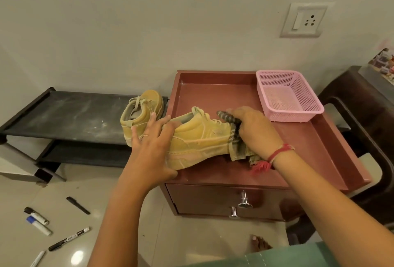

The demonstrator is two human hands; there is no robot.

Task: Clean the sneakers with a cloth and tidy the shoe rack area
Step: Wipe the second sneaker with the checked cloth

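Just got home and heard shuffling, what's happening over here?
A person is cleaning a yellow sneaker on the brown cabinet. The left hand grips its heel while the right hand holds a striped cloth against the toe. The second sneaker sits on the black shoe rack, and markers lie on the floor.

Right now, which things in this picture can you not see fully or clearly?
Head view only:
- Toe of the held sneaker: covered by the cloth and the right hand.
- Near side of the second sneaker: behind the left hand.
- Print on the markers: too small to read.
- The colourful picture: cut by the right edge.
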